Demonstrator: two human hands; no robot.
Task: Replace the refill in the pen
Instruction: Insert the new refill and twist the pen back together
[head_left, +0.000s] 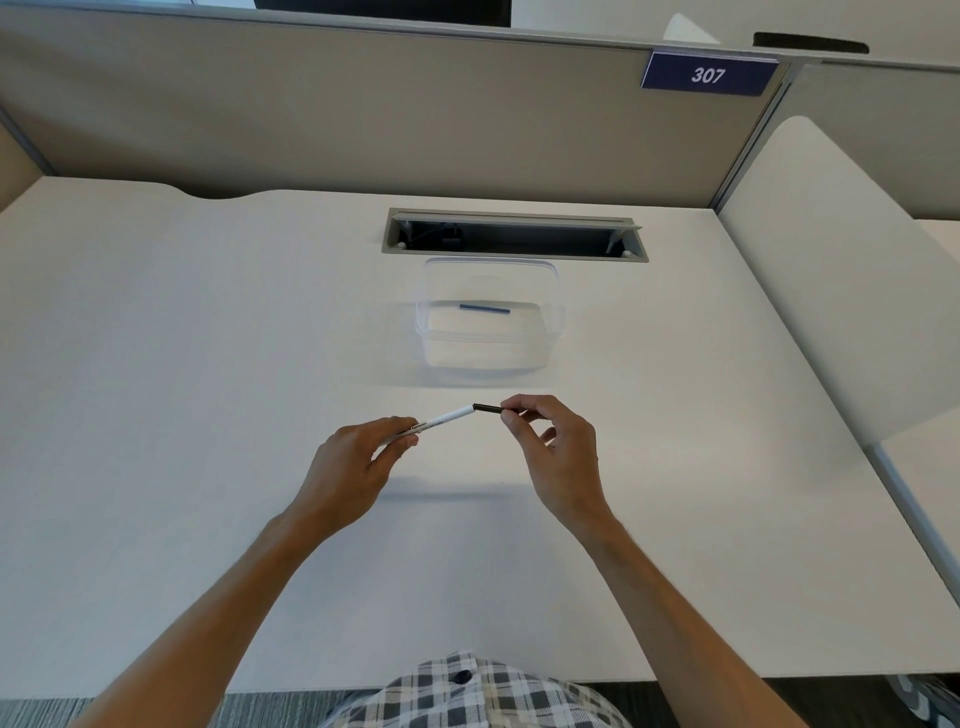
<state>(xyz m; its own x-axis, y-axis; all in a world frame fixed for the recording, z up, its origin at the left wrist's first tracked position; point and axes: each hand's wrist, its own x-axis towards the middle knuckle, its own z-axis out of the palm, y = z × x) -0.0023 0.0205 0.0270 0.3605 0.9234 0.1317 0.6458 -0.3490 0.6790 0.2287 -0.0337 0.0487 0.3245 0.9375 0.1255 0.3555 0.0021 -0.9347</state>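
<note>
My left hand (358, 462) pinches the lower end of a white pen barrel (441, 420), held above the desk and pointing up to the right. A dark refill (487, 409) sticks out of the barrel's open end. My right hand (550, 452) grips the refill's outer end between thumb and forefinger. A blue refill (484, 308) lies inside a clear plastic container (550, 332) farther back on the desk.
The white desk (208, 364) has a grey cable slot (514, 232) behind the container. Beige partition walls (363, 114) close off the back and right, with a blue "307" sign (707, 75). A white chair back (841, 291) stands at the right.
</note>
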